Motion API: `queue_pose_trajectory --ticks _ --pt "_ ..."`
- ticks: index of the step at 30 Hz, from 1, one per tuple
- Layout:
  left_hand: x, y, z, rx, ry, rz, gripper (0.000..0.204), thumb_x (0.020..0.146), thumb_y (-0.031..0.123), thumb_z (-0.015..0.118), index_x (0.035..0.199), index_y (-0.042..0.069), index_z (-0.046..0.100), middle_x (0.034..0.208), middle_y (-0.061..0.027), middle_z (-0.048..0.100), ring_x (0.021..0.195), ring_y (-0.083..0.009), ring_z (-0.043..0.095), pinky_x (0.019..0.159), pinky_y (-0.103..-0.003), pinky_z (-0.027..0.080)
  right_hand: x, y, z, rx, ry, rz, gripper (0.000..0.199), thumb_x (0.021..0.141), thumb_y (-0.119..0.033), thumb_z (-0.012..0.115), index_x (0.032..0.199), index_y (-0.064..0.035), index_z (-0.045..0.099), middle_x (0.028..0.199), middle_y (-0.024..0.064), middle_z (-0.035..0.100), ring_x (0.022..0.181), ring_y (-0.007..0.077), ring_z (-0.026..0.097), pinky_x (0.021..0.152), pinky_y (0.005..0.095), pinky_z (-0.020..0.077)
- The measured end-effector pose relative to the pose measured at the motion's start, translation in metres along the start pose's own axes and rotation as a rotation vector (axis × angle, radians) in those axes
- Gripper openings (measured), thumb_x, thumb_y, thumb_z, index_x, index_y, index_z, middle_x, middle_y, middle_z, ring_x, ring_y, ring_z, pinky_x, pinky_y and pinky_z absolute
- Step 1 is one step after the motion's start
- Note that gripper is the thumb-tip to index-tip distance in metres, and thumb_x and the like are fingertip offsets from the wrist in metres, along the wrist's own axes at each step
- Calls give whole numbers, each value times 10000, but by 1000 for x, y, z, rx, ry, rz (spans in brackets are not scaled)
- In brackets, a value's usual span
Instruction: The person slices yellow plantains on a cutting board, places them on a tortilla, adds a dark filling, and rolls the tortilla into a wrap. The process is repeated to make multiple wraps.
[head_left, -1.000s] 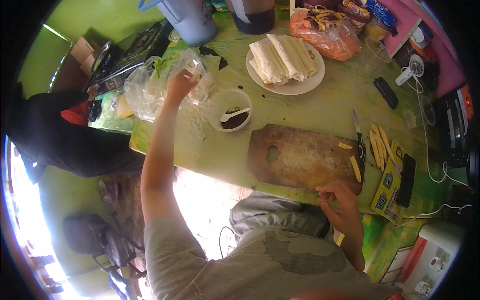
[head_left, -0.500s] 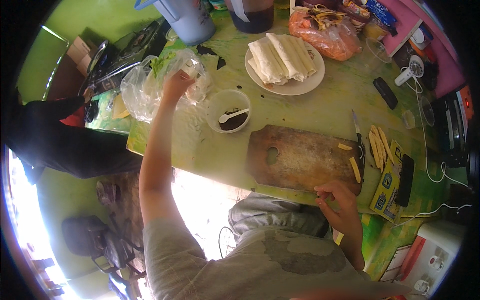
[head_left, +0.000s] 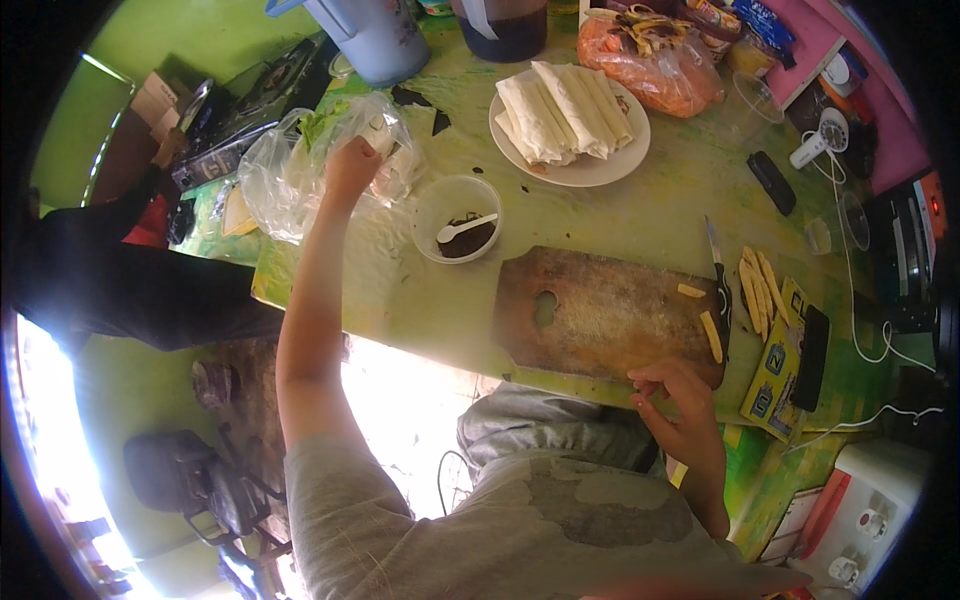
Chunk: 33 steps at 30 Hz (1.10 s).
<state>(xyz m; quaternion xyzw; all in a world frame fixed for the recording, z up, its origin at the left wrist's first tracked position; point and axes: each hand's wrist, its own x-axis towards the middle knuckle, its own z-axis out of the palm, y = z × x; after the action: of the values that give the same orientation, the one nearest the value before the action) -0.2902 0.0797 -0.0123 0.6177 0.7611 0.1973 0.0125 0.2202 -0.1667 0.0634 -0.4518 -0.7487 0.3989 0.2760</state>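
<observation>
the right hand (head_left: 682, 402) is half curled at the near edge of the board (head_left: 610, 320); its hold i cannot tell. two strips (head_left: 711, 336) lie on the board's right end. left of the bowl (head_left: 458, 195), the left hand (head_left: 352, 168) meets the bag (head_left: 265, 190), fingers bent, grip hidden. rolls (head_left: 580, 110) lie farther off.

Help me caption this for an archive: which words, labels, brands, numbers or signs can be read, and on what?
Yellow packet: large lettering, partly readable but not copied out here; a black object covers part of the packet.
Blue packet: pale print, too small to read.
Black stove: pale marks, too small to read.
Clear bag by the left hand: no lettering that I can make out.
</observation>
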Motion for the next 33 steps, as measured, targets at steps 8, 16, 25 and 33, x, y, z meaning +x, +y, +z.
queue_pose_trajectory --ticks 8,16,25,33 --pt "18 -30 1 65 53 -25 261 856 313 584 885 80 699 840 -182 701 838 -381 680 748 -455 528 -2 0 -1 15 2 5 313 820 -1 706 1123 -35 637 940 117 628 829 248 624 737 346 498" --pt "2 -2 2 262 98 32 310 860 327 591 1002 69 688 1053 -183 684 1002 -393 643 858 -489 511 -2 4 3 14 39 -15 280 816 -6 705 1088 -45 655 911 60 633 813 162 619 687 287 454" --pt "-2 15 -6 328 3 67 216 871 235 579 1020 98 653 989 -157 698 968 -381 659 814 -495 524 -4 3 -1 12 25 -19 279 793 35 696 1065 -12 658 897 86 632 794 184 620 717 300 474" --pt "-8 13 -6 341 341 49 201 951 184 479 967 71 645 927 -205 695 868 -408 682 726 -521 543 -6 6 -2 32 -6 -38 279 829 -10 703 1100 -25 640 929 130 605 810 264 608 726 360 499"
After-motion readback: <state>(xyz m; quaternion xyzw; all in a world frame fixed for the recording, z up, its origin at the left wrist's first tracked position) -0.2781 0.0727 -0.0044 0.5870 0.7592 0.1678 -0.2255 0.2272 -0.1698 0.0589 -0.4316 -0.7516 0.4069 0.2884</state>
